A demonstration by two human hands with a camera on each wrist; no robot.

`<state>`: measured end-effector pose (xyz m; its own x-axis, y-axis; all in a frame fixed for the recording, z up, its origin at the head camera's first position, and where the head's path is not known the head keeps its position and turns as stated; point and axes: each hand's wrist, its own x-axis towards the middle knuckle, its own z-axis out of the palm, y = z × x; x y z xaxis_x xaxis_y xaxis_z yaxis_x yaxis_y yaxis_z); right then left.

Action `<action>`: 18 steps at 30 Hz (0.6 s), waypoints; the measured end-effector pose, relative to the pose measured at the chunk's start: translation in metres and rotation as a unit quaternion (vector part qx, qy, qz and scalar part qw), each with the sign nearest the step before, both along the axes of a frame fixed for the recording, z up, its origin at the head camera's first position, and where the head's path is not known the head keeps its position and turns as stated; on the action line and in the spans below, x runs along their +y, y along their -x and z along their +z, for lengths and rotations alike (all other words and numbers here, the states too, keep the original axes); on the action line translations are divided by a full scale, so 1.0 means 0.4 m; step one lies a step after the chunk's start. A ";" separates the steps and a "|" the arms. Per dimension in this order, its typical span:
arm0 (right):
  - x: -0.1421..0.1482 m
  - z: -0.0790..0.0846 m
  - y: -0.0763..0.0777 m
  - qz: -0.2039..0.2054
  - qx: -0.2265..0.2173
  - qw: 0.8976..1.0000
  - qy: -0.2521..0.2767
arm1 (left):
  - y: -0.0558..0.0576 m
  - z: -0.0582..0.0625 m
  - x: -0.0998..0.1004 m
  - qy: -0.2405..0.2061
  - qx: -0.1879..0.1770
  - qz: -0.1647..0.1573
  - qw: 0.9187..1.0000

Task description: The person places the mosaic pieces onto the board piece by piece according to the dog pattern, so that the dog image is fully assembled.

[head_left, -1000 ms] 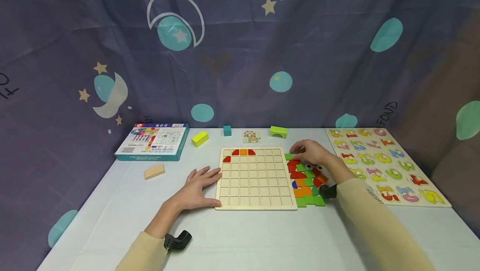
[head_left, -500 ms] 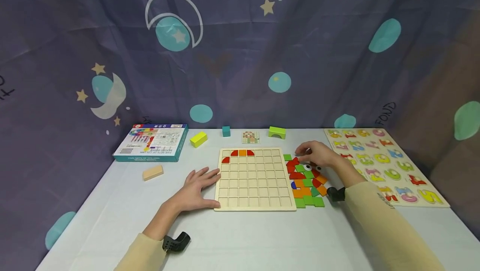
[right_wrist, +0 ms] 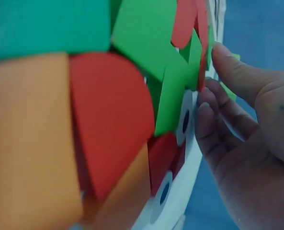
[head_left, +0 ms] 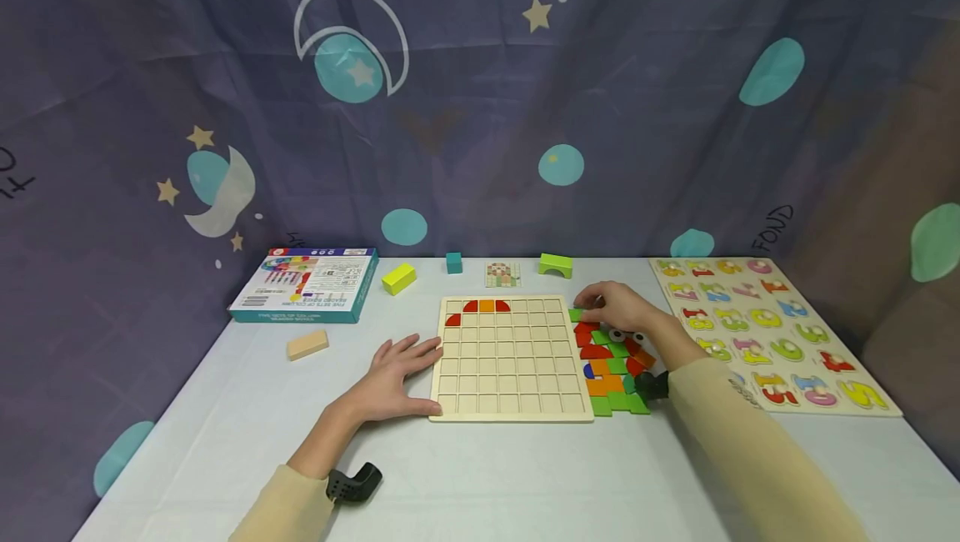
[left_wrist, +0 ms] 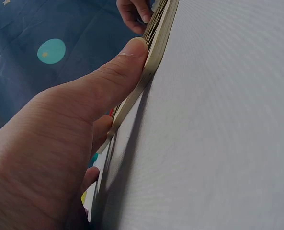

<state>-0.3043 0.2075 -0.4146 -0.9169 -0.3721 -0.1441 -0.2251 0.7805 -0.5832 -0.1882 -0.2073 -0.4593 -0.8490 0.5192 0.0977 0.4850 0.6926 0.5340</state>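
In the head view, my left hand point(head_left: 393, 379) lies spread along the left side of a pale wooden grid board point(head_left: 498, 363). The left wrist view shows its thumb point(left_wrist: 132, 52) on the board's edge. Red quarter-round tiles and an orange square tile point(head_left: 487, 306) sit in the board's upper left cells. My right hand point(head_left: 615, 307) is at the far end of a heap of coloured tiles point(head_left: 597, 352), right of the board. Its thumb point(right_wrist: 230, 64) comes right up to a green tile point(head_left: 576, 315), and a gap shows between thumb and fingers.
Behind the board stand a yellow block point(head_left: 399, 278), a teal cube point(head_left: 453, 263), a small pattern card point(head_left: 502, 275) and a green arch block point(head_left: 556, 265). A box point(head_left: 306, 285) and a plain wooden block point(head_left: 307, 345) lie left; a number puzzle board point(head_left: 772, 333) lies right.
My right hand shifts right, off the green tile at the heap's far end, then comes back left to it. My left hand stays at the board's side.
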 end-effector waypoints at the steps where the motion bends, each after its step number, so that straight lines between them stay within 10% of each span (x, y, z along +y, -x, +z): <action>1: -0.005 -0.002 0.002 0.002 -0.001 1.000 -0.005 | 0.000 0.000 0.000 0.000 0.000 0.000 1.000; 18: -0.031 0.019 -0.001 0.017 0.057 0.997 0.044 | 0.002 0.001 -0.004 0.000 0.003 -0.004 1.000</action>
<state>-0.3038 0.1950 -0.4069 -0.9124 -0.4092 -0.0051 -0.3185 0.7180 -0.6189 -0.1890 -0.2090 -0.4589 -0.8443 0.5260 0.1026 0.4937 0.6891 0.5305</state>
